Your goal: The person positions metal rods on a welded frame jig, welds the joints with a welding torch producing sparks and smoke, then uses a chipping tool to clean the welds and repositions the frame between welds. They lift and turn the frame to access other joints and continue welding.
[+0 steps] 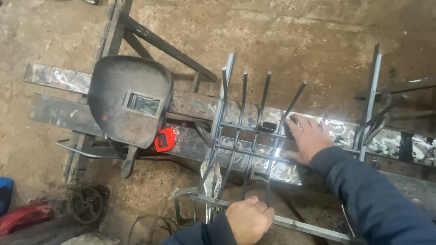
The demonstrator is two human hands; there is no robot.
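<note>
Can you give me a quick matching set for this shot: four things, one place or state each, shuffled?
Things:
1. left hand
2. right hand
3. welding mask
4. tape measure

Places or states:
A. small and red, just right of the mask
B. closed over the near bar of the steel grille
C. lying dark on the bench, left of the grille
D. spread flat on the grille's far right bars

Pairs: 1-B, 2-D, 3-C, 4-A

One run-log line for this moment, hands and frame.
left hand: fist on near rail | right hand: flat on cross bars | metal grille frame: lying on steel workbench | welding mask: left of frame
</note>
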